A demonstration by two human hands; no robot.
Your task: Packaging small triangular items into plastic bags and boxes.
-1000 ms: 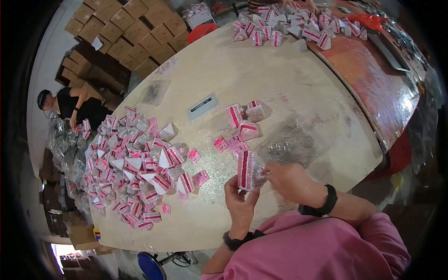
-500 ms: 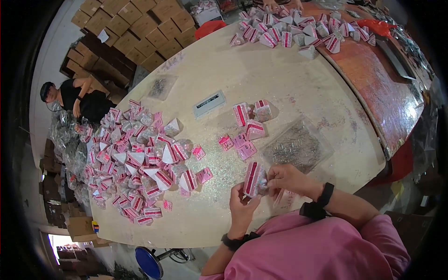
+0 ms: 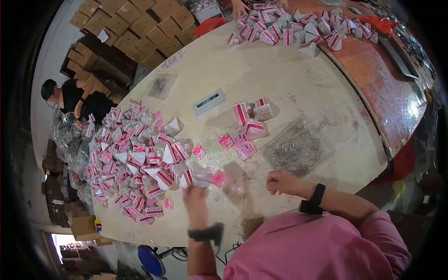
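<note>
Beside the large pile of clear-wrapped, cake-slice-shaped packs (image 3: pixel 135 158), my left hand (image 3: pixel 196 198) is smeared by motion. Its closed fingers reach a blurred clear-wrapped pack with a pink card (image 3: pixel 219 178), next to a pink-and-white slice pack at the pile's right edge. My right hand (image 3: pixel 282 182) hovers over the table near its front edge, fingers curled in and nothing seen in them. Beyond it lies a flat clear tray or bag of silvery pieces (image 3: pixel 298 147). Three slice packs (image 3: pixel 255 129) stand apart in mid-table, with several pink cards (image 3: pixel 247 150) nearby.
The pale table (image 3: pixel 280 79) is strewn with glitter and has a slotted plate (image 3: pixel 209 102). More slice packs (image 3: pixel 298 30) lie at the far edge by another person's hands (image 3: pixel 240 8). A person (image 3: pixel 77 100) sits far left. A blue stool (image 3: pixel 150 261) stands below.
My left hand has swung left from in front of me to the pile. The slice pack between my hands is gone from there. My right hand has let go and stayed nearly in place.
</note>
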